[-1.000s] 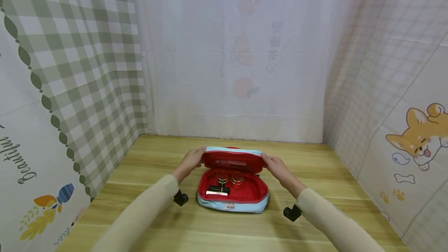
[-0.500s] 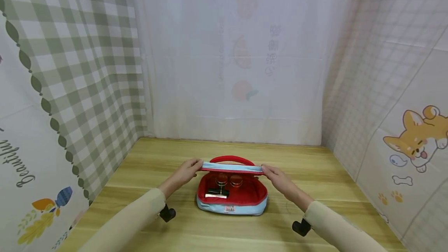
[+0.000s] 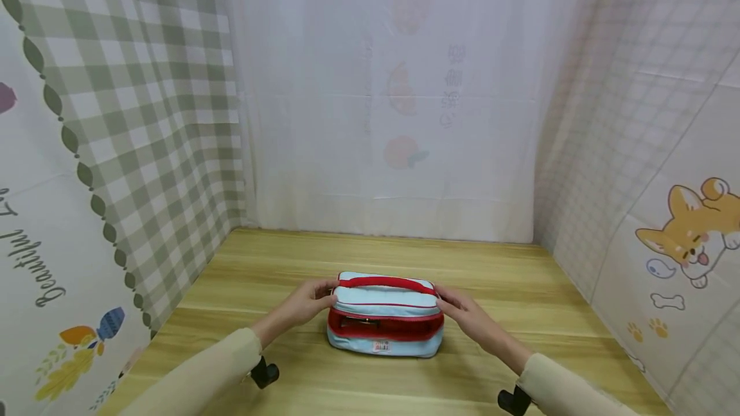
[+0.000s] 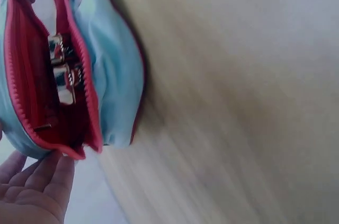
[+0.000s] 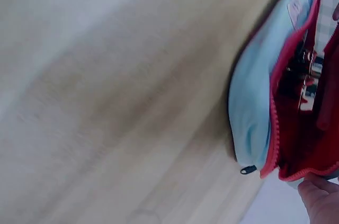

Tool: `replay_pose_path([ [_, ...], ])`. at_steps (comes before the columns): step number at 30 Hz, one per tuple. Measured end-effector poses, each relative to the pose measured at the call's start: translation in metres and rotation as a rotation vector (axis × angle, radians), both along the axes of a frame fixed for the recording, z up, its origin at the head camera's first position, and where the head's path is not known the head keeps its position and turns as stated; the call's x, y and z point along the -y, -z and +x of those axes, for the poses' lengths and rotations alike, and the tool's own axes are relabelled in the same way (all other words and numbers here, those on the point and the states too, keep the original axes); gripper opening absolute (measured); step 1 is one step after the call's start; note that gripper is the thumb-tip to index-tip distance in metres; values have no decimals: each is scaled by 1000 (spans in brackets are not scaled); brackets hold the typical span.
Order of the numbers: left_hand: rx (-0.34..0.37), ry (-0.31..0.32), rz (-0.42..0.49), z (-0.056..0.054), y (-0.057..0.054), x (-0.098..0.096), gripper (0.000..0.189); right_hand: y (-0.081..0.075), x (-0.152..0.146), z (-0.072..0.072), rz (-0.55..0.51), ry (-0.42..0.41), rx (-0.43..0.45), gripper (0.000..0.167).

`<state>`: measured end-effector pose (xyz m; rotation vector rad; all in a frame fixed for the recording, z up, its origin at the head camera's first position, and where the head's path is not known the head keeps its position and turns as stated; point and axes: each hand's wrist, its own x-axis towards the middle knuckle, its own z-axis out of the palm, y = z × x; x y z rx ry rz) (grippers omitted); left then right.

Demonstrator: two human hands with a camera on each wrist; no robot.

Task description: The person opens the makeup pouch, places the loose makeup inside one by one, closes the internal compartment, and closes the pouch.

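A light blue zip pouch (image 3: 399,347) with red lining sits on the table, its lid lowered most of the way and a gap left along the front. At the lid's left end my left hand (image 3: 311,302) grips, thumb in front and fingers behind. My right hand (image 3: 467,314) holds the opposite end likewise. A red carrying handle (image 3: 386,282) lies across the top. Through the gap, a black clip with a shiny edge (image 3: 360,321) shows dimly. Shiny metal pieces (image 4: 64,83) appear inside the pouch in both wrist views. A dark zipper pull (image 5: 248,170) hangs at the right corner.
The wood-grain table (image 3: 381,390) surrounds the pouch. A white curtain (image 3: 324,146) hangs behind, a green checked cloth (image 3: 173,82) on the left, and a cloth with a printed dog (image 3: 690,230) on the right.
Both hands have brought the pouch's lid forward and down from its raised position. The handle has come into view on top, and the round metal-rimmed items inside are now covered in the head view.
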<state>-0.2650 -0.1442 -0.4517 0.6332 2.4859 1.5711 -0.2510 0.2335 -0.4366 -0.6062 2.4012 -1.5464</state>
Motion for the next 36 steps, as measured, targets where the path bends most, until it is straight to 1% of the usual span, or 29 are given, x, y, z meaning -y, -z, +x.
replay_pose_path([
  [3,-11,-5,-7,8,3,-1,44,2,-1,4,-12,-37,33,64],
  [5,-22,-23,-30,12,7,-2,45,5,-1,7,-26,-46,52,65],
  [7,-34,-40,-45,17,10,-4,46,9,-2,9,-29,-47,42,64],
  [9,-54,-55,-57,20,15,-5,48,14,-3,12,-10,-44,-6,63],
  [11,-90,-64,-67,22,19,-6,48,20,-4,16,39,-37,-95,59],
  [12,-117,-65,-77,23,22,-7,48,22,-4,18,80,-28,-144,58],
  [14,-189,-65,-121,23,27,-7,47,27,-4,22,177,-5,-257,55],
  [16,-278,-68,-191,24,31,-7,46,31,-3,24,268,19,-348,53],
  [17,-320,-73,-226,24,33,-8,46,33,-2,24,308,36,-372,53],
  [19,-378,-83,-284,24,34,-8,46,35,0,23,365,57,-403,54],
  [21,-410,-99,-331,24,33,-10,47,37,3,22,390,77,-408,54],
  [23,-415,-107,-364,23,30,-12,49,37,6,22,400,99,-399,54],
  [25,-422,-97,-404,21,26,-15,53,37,8,22,400,116,-395,54],
  [27,-415,-73,-425,19,22,-19,58,37,10,23,398,130,-393,54],
  [29,-409,-29,-438,16,16,-23,62,37,11,23,397,140,-388,54],
  [34,-439,58,-482,9,3,-40,70,38,11,22,388,142,-407,53],
  [36,-468,72,-530,5,0,-49,72,39,11,22,386,141,-417,53],
])
